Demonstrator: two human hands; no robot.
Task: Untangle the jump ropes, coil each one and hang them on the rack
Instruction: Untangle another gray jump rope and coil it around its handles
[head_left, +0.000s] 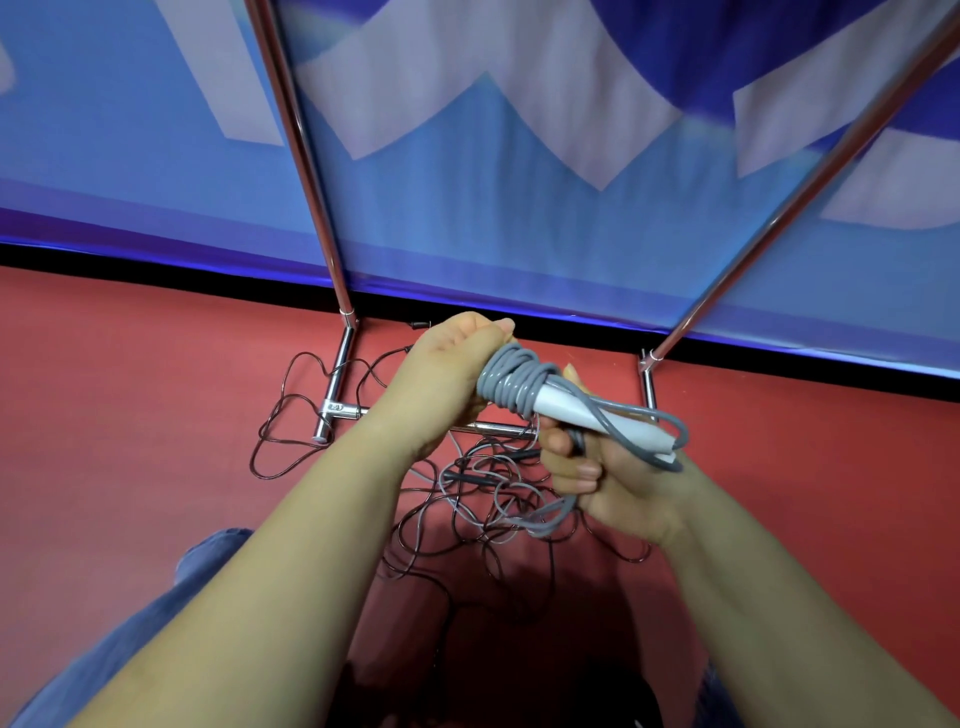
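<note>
Glossy grey cord around white handles

I count two hands, the left hand and the right hand, above the rack. One grey rope is wound round white handles; how many handles I can't tell. One tangled rope pile lies at the foot of the rack, which shows two uprights.
</note>
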